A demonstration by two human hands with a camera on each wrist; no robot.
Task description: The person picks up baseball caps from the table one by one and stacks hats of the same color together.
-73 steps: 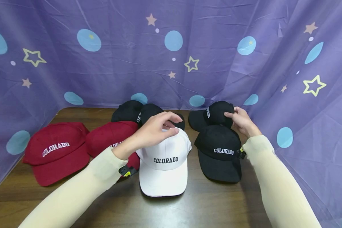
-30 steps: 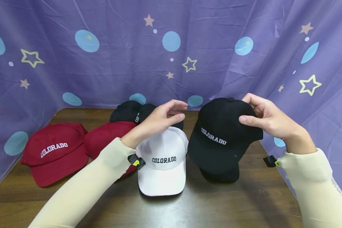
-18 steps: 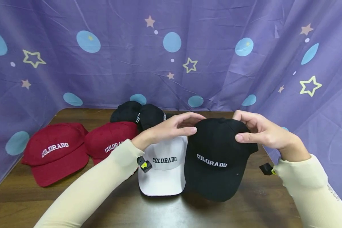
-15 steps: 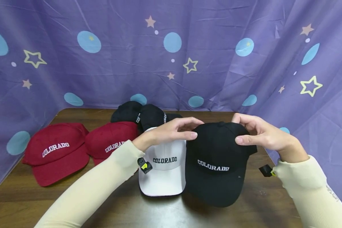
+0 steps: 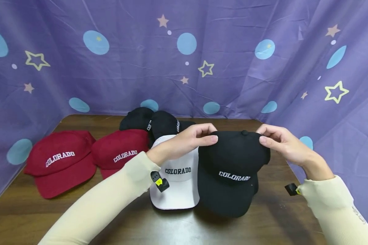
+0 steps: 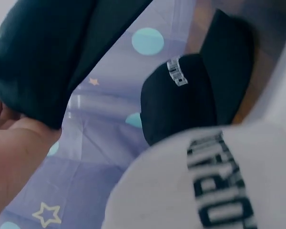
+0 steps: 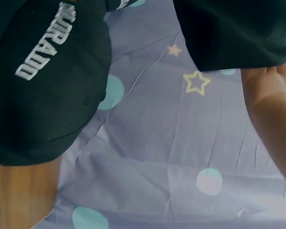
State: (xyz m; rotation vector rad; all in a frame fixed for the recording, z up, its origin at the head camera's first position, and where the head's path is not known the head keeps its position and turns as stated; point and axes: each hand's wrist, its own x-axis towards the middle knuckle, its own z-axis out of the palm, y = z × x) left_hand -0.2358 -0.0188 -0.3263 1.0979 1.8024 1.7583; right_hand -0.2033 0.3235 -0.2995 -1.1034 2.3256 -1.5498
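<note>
A black baseball cap (image 5: 228,153) lettered COLORADO hangs between both hands, its brim sloping down toward me. The left hand (image 5: 187,141) pinches the crown's left side between thumb and fingers. On the other side, the right hand (image 5: 285,143) pinches the crown near its top. Behind the held cap, the brim edge of another black cap peeks out; its lettered crown (image 7: 52,95) shows in the right wrist view. Just left of the held cap sits a white cap (image 5: 174,190), partly covered by the left wrist and the held cap.
Two red caps, one at far left (image 5: 61,153) and one nearer the middle (image 5: 119,144), rest on the wooden table (image 5: 135,224). Behind them stand two more black caps, left (image 5: 135,117) and right (image 5: 164,124). A purple curtain (image 5: 233,85) surrounds the table.
The right hand lifted the black cap from the back right and brought it forward, turning its lettering toward me. The left hand moved right and took hold of its left side.
</note>
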